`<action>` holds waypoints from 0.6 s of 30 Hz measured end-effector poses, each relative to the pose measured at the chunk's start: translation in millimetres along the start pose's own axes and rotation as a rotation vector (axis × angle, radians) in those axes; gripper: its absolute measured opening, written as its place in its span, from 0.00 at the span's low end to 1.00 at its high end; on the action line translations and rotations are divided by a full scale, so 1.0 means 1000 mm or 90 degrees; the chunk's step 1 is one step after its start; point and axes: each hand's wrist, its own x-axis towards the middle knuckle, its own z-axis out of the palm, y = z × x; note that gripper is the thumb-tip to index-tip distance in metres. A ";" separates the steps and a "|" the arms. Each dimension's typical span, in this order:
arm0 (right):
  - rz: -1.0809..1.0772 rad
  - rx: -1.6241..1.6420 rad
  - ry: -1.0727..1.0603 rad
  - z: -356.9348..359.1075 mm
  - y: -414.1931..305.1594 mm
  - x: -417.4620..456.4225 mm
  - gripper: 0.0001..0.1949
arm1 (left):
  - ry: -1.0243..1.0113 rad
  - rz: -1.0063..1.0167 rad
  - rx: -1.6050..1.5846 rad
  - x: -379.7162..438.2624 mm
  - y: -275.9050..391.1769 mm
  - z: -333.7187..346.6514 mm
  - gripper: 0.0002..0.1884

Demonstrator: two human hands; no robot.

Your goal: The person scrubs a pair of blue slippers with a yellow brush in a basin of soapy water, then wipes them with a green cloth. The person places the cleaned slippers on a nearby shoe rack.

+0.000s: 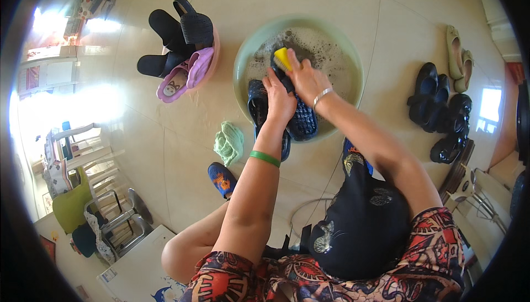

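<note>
A pale green plastic basin [356, 59] of sudsy grey water stands on the floor before me. My right hand [308, 79] grips a yellow scrubbing brush [282, 59], its bristles on the front part of a dark blue slipper [302, 123]. My left hand [279, 99] holds that slipper over the basin; its fingertips lie near the brush. Another dark slipper [257, 95] leans on the basin's near rim, to the left of my left hand and partly hidden by my forearm. A crumpled light green cloth [229, 142] lies on the floor left of the basin.
Black sandals [165, 28] and pink slippers [200, 67] are piled in a pink container [216, 49] at the left. Several black shoes [426, 80] and a beige pair [454, 45] stand at the right. A wooden rack [93, 173] and a white cabinet [140, 256] are at lower left.
</note>
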 end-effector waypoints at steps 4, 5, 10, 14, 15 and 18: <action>0.073 0.021 -0.096 0.004 0.047 0.034 0.26 | -0.025 0.000 -0.019 0.003 0.011 -0.004 0.46; 0.021 0.074 -0.014 0.013 0.042 0.018 0.27 | -0.025 -0.028 -0.022 0.005 0.009 -0.006 0.46; -0.076 0.037 0.016 0.016 0.017 -0.020 0.28 | -0.018 -0.024 -0.035 0.009 -0.011 -0.001 0.46; 0.071 -0.024 -0.053 0.019 0.019 0.004 0.26 | -0.020 -0.021 -0.009 0.008 -0.009 -0.004 0.46; 0.125 -0.036 -0.070 0.023 0.024 0.017 0.26 | -0.009 0.003 -0.004 0.005 -0.003 -0.003 0.47; 0.037 -0.056 -0.002 0.024 0.088 0.035 0.21 | -0.075 0.006 0.005 0.012 0.042 0.001 0.49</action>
